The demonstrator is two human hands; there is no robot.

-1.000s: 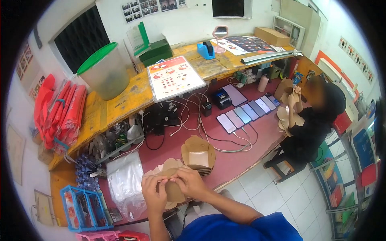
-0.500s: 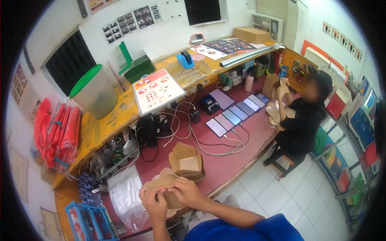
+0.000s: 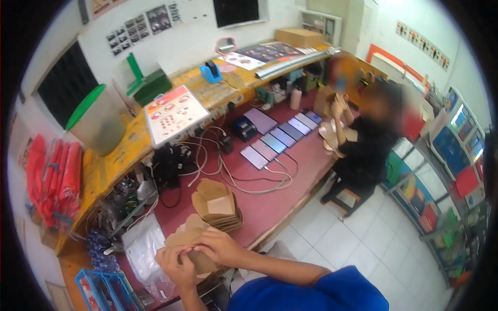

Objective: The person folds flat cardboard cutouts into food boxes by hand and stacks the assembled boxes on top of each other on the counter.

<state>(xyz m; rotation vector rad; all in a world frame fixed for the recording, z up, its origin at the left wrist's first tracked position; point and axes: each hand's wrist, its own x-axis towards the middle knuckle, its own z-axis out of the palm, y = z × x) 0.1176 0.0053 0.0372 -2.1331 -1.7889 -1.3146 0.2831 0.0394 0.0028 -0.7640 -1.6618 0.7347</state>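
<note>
comparing this view with the two just before it, the main change is the camera's aim: the table's contents now sit further left in the picture. the hold on the work looks much the same.

left hand (image 3: 177, 265): thumb and fingers drawn together, pinching the near edge of a brown cardboard piece (image 3: 182, 237). right hand (image 3: 222, 246): fingers bent, thumb and fingertips closing on the same piece, just beside the left fingertips. the exact crease or tab between them is too small to tell.

location of the piece: above the near edge of the red tabletop (image 3: 282, 208), in both hands, its lobed flaps spread outward. it has not been released; by my judgement, the shaping of that edge is unfinished. whether any fold has advanced cannot be confirmed.

just beyond the hands, a stack of cardboard trays (image 3: 215, 203) sits on the tabletop, the top one open with its flaps raised. clear plastic bags (image 3: 141, 248) lie to the left of the piece. a row of phones (image 3: 272, 143) lies further off, near white cables (image 3: 244, 192). at the far end, a co-worker's hands (image 3: 340, 107) are raised beside other brown cardboard (image 3: 322, 101); their grip is blurred.
</note>
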